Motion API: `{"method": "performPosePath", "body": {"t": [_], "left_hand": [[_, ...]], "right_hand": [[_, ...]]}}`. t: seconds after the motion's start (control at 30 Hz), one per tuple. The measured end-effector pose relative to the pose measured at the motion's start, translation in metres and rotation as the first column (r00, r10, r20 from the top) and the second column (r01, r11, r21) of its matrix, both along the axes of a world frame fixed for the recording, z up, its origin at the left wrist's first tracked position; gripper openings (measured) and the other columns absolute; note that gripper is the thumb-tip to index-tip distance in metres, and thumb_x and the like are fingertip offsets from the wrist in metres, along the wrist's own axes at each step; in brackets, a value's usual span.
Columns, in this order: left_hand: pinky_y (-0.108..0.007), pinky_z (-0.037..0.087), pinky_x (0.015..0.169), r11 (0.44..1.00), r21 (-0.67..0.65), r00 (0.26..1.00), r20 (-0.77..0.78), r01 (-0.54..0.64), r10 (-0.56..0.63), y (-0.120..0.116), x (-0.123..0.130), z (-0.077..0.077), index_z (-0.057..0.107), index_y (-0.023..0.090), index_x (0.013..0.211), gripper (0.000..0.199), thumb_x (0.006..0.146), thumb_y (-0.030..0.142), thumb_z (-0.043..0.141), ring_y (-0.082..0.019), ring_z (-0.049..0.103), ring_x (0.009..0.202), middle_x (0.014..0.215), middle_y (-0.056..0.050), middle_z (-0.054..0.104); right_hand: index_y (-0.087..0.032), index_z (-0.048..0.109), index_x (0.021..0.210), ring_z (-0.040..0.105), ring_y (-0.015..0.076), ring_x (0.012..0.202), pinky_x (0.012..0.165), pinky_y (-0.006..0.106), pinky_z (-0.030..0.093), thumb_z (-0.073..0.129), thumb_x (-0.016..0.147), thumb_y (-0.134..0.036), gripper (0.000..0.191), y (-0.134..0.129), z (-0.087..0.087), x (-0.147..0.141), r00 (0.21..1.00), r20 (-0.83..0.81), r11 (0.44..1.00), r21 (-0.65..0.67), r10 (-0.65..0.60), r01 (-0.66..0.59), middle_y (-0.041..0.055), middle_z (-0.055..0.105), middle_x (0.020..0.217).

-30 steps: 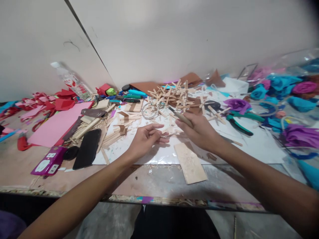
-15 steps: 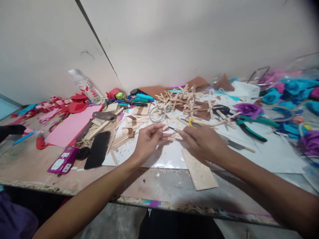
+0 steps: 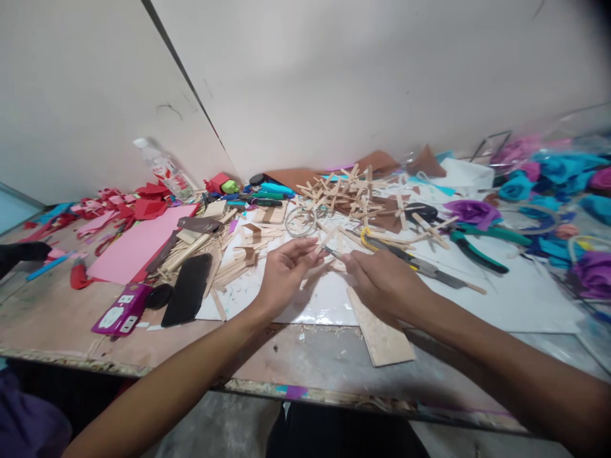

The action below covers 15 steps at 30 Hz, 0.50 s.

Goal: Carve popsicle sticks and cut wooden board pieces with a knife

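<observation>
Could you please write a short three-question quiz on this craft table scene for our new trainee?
1. True or false: the flat black phone lies to the right of the green-handled pliers.
2. What does the left hand pinch? A. a thin pale wooden craft stick B. a purple paper flower C. a clear plastic bottle
3. Fill in: the flat pale wooden board below the right hand juts over the glossy white sheet onto the bare ____ tabletop.

Key:
1. False; the phone lies to their left.
2. A.
3. Brown.
</observation>
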<state>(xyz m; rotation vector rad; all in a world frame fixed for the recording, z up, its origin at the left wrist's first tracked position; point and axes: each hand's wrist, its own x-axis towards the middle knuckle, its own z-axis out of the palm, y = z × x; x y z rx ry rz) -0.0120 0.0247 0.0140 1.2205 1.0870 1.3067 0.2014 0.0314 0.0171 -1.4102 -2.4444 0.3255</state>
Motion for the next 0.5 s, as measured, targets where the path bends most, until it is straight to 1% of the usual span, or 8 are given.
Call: {"method": "performPosePath", "body": {"t": [0.13, 0.2, 0.33, 0.43, 0.5], "left_hand": [[-0.042, 0.067, 0.101, 1.000, 0.010, 1.000, -0.021, -0.010, 0.010, 0.000, 0.000, -0.001, 0.079, 0.016, 0.108, 0.030, 0.084, 0.031, 0.088, -0.023, 0.082, 0.100, 0.103, -0.009, 0.084], [-0.041, 0.067, 0.099, 1.000, 0.013, 0.999, -0.042, -0.012, 0.012, -0.001, 0.000, -0.002, 0.079, 0.016, 0.108, 0.030, 0.083, 0.030, 0.088, -0.023, 0.082, 0.097, 0.101, -0.008, 0.084], [-0.040, 0.069, 0.090, 0.999, 0.043, 0.993, -0.114, -0.028, 0.033, -0.002, 0.001, -0.001, 0.079, 0.015, 0.107, 0.031, 0.083, 0.032, 0.088, -0.023, 0.082, 0.092, 0.097, -0.009, 0.084], [-0.040, 0.069, 0.090, 0.998, 0.045, 0.987, -0.155, -0.040, 0.047, -0.004, 0.002, 0.001, 0.080, 0.015, 0.107, 0.029, 0.084, 0.031, 0.087, -0.023, 0.082, 0.092, 0.096, -0.009, 0.084], [-0.040, 0.068, 0.092, 0.999, 0.024, 0.987, -0.154, -0.041, 0.044, -0.005, 0.002, 0.002, 0.080, 0.016, 0.107, 0.029, 0.084, 0.030, 0.086, -0.023, 0.082, 0.092, 0.095, -0.009, 0.084]], "right_hand": [[-0.019, 0.067, 0.094, 0.061, 0.0222, 0.065, 0.061, 0.033, 0.023, 0.025, 0.113, -0.044, 0.053, 0.001, -0.002, 0.000, 0.998, 0.045, 0.999, 0.036, -0.038, 0.036, 0.0081, 0.069, 0.072], [-0.020, 0.068, 0.094, 0.063, 0.0236, 0.065, 0.060, 0.034, 0.020, 0.025, 0.113, -0.046, 0.054, 0.000, -0.001, -0.001, 0.993, 0.091, 0.996, 0.055, -0.069, 0.064, 0.0093, 0.071, 0.072], [-0.020, 0.070, 0.095, 0.068, 0.0274, 0.065, 0.057, 0.035, 0.016, 0.024, 0.113, -0.050, 0.057, -0.004, 0.006, -0.004, 0.972, 0.193, 0.987, 0.112, -0.133, 0.112, 0.0125, 0.074, 0.072], [-0.019, 0.070, 0.094, 0.071, 0.0291, 0.065, 0.057, 0.035, 0.016, 0.025, 0.114, -0.051, 0.059, -0.008, 0.011, -0.007, 0.957, 0.238, 0.981, 0.141, -0.166, 0.135, 0.0147, 0.075, 0.072], [-0.019, 0.070, 0.093, 0.071, 0.0285, 0.064, 0.056, 0.036, 0.015, 0.026, 0.114, -0.051, 0.059, -0.009, 0.013, -0.008, 0.951, 0.253, 0.977, 0.160, -0.176, 0.138, 0.0155, 0.075, 0.071]]}}
